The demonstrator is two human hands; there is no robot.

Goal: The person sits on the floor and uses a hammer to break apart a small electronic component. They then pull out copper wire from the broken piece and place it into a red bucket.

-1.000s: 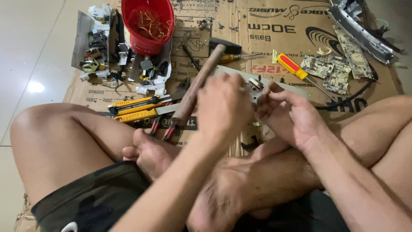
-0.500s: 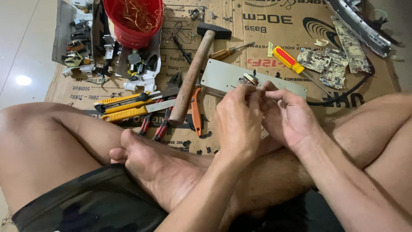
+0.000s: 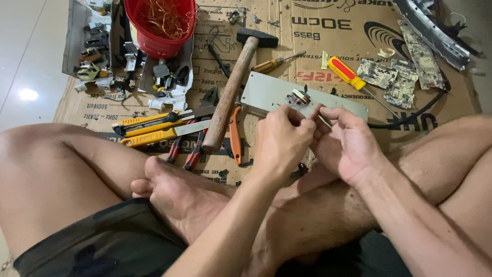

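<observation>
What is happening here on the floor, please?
A person sits cross-legged on flattened brown cardboard. Both hands, the left hand and the right hand, meet at the near edge of a long grey metal plate that bears a small metal fitting. What the fingers pinch is hidden. A wooden-handled hammer and a red plastic bucket lie beyond.

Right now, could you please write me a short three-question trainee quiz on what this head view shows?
1. True or false: the left hand and right hand meet at the grey metal plate.
2. What colour is the bucket? A blue, B red, C green.
3. Fill in: the hammer has a ____ handle.

Key: 1 true. 2 B. 3 wooden.
</observation>
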